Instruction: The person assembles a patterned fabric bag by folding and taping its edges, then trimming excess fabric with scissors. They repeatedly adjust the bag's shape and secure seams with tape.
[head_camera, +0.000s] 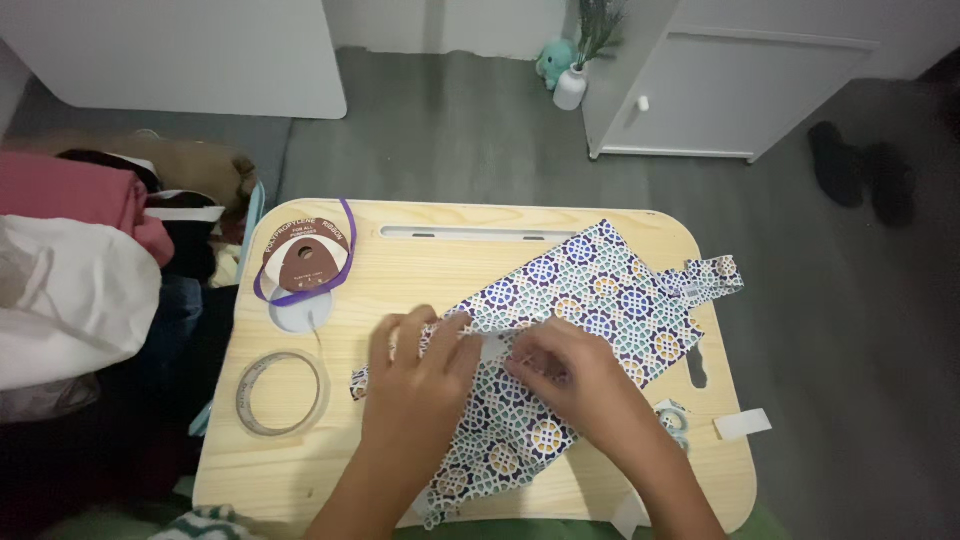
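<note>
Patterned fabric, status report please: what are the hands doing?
Left hand and right hand both pressing the patterned fabric on the wooden lap desk. Clear tape roll sits apart, left. Nothing in the way.

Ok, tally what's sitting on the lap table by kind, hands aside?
Patterned wrapped parcel, under left hand and right hand: 1
Clear tape roll: 1
Small tape roll, partly hidden by the wrist: 1
Ribbon spool with purple ribbon: 1
Loose tape strip at the table edge: 1
Total: 5
</note>
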